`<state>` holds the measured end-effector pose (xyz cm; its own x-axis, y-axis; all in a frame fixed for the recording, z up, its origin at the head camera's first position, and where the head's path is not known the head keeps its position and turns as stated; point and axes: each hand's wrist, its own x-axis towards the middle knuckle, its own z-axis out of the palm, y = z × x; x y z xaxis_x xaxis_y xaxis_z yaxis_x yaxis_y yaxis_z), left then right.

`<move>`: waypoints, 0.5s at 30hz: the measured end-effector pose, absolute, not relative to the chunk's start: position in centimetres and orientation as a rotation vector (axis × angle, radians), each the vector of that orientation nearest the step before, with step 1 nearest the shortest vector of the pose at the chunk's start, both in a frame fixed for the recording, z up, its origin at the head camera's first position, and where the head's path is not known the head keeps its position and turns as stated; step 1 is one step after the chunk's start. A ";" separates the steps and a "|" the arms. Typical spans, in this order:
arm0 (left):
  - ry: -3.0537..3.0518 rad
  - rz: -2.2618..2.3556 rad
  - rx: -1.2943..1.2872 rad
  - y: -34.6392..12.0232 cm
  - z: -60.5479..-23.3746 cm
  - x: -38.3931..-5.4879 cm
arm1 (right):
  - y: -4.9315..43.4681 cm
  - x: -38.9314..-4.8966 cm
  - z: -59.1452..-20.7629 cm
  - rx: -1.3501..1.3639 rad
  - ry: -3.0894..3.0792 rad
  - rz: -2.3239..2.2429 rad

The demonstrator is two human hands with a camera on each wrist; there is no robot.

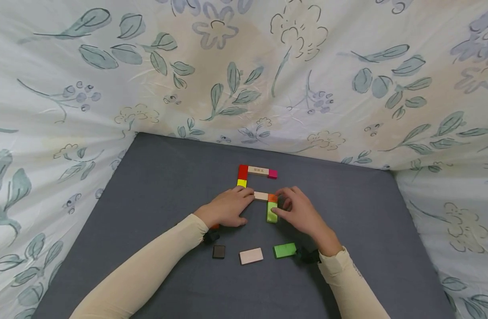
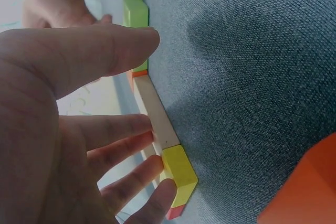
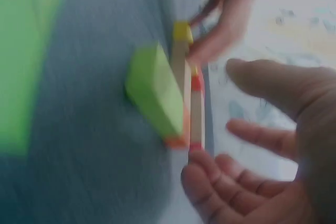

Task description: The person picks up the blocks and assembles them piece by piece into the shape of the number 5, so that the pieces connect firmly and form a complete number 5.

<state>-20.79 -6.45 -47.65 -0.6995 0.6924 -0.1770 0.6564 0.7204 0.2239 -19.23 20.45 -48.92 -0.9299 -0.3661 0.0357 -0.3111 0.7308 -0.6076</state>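
Note:
Wooden blocks lie joined in a stepped line: red (image 1: 243,172), plain wood with small printed marks (image 1: 258,170), magenta (image 1: 272,174), yellow (image 2: 179,175), a second plain wood block (image 1: 261,196), orange (image 1: 272,198) and light green (image 1: 272,212). My left hand (image 1: 229,207) is over the yellow end, its fingertips at the yellow and second plain wood blocks and its thumb held away. Beside the orange and light green blocks is my right hand (image 1: 301,212), thumb and fingers spread apart with nothing between them. In the right wrist view the light green block (image 3: 155,93) is blurred.
Nearer my body lie a dark block (image 1: 218,251), a pale pink block (image 1: 251,256) and a green block (image 1: 285,250). An orange-red block (image 2: 310,187) is partly hidden beneath my left wrist. A flowered cloth (image 1: 244,79) hangs behind the grey table (image 1: 180,177).

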 end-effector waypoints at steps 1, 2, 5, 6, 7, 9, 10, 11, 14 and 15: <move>2.676 0.208 1.067 -6.4 -47.7 -20.8 | 21.0 -19.7 -48.9 -0.564 2.828 -0.995; 2.674 0.207 1.063 -6.4 -47.7 -20.8 | 21.4 -20.1 -49.0 -0.569 2.801 -1.016; 2.666 0.210 1.049 -6.3 -47.7 -20.7 | 22.5 -21.2 -49.4 -0.607 2.691 -1.047; 2.662 0.212 1.047 -6.3 -47.7 -20.7 | 22.7 -21.5 -49.6 -0.614 2.657 -1.050; 2.660 0.211 1.045 -6.3 -47.7 -20.7 | 22.8 -21.7 -49.8 -0.618 2.627 -1.053; 2.659 0.214 1.041 -6.2 -47.7 -20.7 | 23.0 -22.0 -50.1 -0.630 2.595 -1.056; 2.659 0.216 1.040 -6.2 -47.6 -20.7 | 23.0 -22.2 -50.2 -0.637 2.594 -1.055; 2.660 0.215 1.036 -6.1 -47.6 -20.7 | 23.0 -22.3 -50.4 -0.641 2.600 -1.053; 2.657 0.200 1.026 -6.0 -47.5 -20.8 | 22.9 -22.6 -50.6 -0.651 2.614 -1.052; 2.654 0.194 1.023 -5.9 -47.5 -20.8 | 22.8 -22.6 -50.7 -0.650 2.616 -1.053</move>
